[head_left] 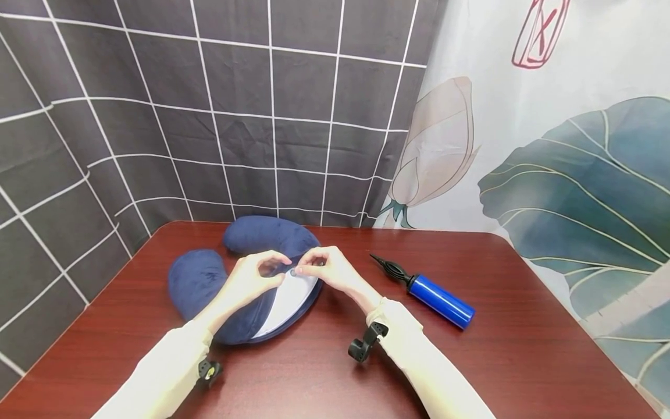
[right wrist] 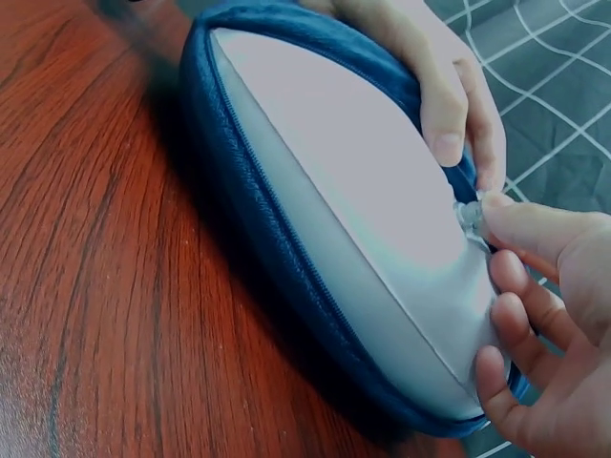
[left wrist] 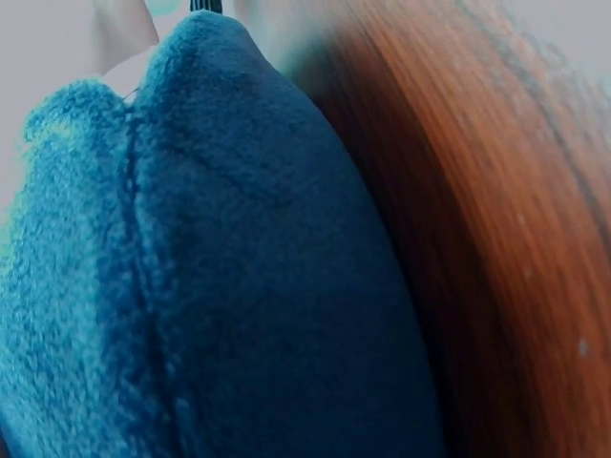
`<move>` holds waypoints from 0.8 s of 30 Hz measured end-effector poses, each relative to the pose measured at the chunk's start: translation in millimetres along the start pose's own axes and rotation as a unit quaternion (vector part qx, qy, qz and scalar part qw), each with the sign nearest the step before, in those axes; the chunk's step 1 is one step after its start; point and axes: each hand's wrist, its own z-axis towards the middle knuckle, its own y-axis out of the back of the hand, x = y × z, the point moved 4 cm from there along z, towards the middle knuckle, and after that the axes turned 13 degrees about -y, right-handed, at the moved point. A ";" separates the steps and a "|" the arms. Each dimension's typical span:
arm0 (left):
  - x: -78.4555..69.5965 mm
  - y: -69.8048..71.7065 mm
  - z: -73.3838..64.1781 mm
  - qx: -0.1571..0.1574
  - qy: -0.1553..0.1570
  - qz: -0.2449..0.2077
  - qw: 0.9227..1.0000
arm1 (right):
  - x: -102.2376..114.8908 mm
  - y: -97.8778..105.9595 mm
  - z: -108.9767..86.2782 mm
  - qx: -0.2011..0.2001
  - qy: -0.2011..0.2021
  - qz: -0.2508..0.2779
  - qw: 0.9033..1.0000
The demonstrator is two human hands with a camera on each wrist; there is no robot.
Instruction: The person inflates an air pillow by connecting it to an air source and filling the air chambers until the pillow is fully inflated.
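Observation:
A navy plush U-shaped neck pillow (head_left: 196, 279) lies on the table, its zipped cover parted over a white inner bladder (right wrist: 353, 181). At the bladder's edge, my right hand (head_left: 332, 267) pinches a small clear valve (right wrist: 469, 216) between thumb and fingers. Across from it, my left hand (head_left: 251, 279) reaches over the pillow with thumb and forefinger apart and curved. Its fingertips come close to the valve; whether they touch it is hard to tell. Plush cover (left wrist: 258, 229) fills much of the left wrist view, where the left hand's grip cannot be seen.
To the right lies a blue hand pump (head_left: 441, 301) with a black nozzle (head_left: 392, 268). Both stand on a reddish-brown wooden table (head_left: 314, 372). A dark grid curtain (head_left: 235, 139) hangs behind, and a flower-print curtain (head_left: 576, 192) at the right.

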 end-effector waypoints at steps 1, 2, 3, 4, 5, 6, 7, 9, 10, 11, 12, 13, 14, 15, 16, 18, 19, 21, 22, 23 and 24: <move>-0.1 -0.2 0.2 0.001 0.001 0.001 1.000 | -0.2 -0.3 0.4 -0.002 -0.003 -0.003 1.000; -0.2 -0.3 0.5 0.003 0.001 0.002 1.000 | 0.0 -0.5 0.5 -0.005 -0.007 -0.006 1.000; -0.4 -0.6 0.8 0.003 0.002 0.002 1.000 | 0.2 -0.5 0.4 -0.008 -0.012 -0.009 1.000; -0.5 -0.8 1.0 0.003 0.003 0.003 1.000 | 0.5 -0.6 0.3 -0.010 -0.016 -0.013 1.000; -0.7 -0.9 1.1 0.004 0.003 0.004 1.000 | 0.9 -0.5 0.0 -0.013 -0.022 -0.018 1.000; -0.8 -1.0 1.1 0.003 0.004 0.004 1.000 | 1.0 -0.5 -0.3 -0.015 -0.026 -0.022 0.999; -1.0 -1.1 1.1 0.003 0.006 0.005 1.000 | 0.9 -0.6 -0.3 -0.016 -0.029 -0.026 0.999; -1.1 -1.2 0.8 0.004 0.008 0.003 1.000 | 0.6 -0.7 -0.7 -0.016 -0.032 -0.033 0.999; -1.1 -1.3 0.7 0.004 0.009 0.002 1.000 | 0.4 -0.8 -0.5 -0.015 -0.029 -0.036 0.999; -1.1 -1.4 0.7 0.005 0.009 0.003 1.000 | 0.3 -0.9 -0.5 -0.013 -0.026 -0.039 0.999; -1.0 -1.3 0.8 0.005 0.009 0.003 1.000 | 0.3 -1.2 -0.3 -0.011 -0.020 -0.043 0.999; -0.9 -1.2 0.8 0.005 0.009 0.004 1.000 | 0.2 -1.6 0.0 -0.008 -0.015 -0.047 0.999; -0.7 -0.9 0.6 0.005 0.009 0.005 1.000 | 0.0 -2.1 0.2 -0.006 -0.010 -0.051 0.999; -0.5 -0.6 0.5 0.005 0.009 0.006 1.000 | 0.0 -2.6 0.3 -0.005 -0.005 -0.056 0.998; -0.4 -0.2 0.4 0.005 0.009 0.007 1.000 | -0.2 -3.2 0.3 -0.005 -0.002 -0.061 0.998; 0.0 0.5 0.0 0.005 0.011 0.007 1.000 | -0.4 -4.7 0.2 -0.008 0.003 -0.071 0.997; 0.1 0.8 -0.1 0.006 0.011 0.004 1.000 | -0.4 -5.5 -0.2 -0.012 0.003 -0.074 0.997; 0.3 1.3 -0.1 0.007 0.011 -0.001 1.000 | 0.5 -6.9 -1.1 -0.023 0.006 -0.082 0.996; 0.5 1.5 0.0 0.007 0.009 -0.003 1.000 | 1.4 -7.7 -1.7 -0.028 0.007 -0.085 0.996; 0.6 1.8 0.1 0.006 0.008 -0.005 1.000 | 2.1 -8.4 -2.0 -0.034 0.007 -0.091 0.995; 0.7 2.0 0.3 0.006 0.006 -0.008 1.000 | 2.9 -9.1 -2.3 -0.040 0.005 -0.095 0.995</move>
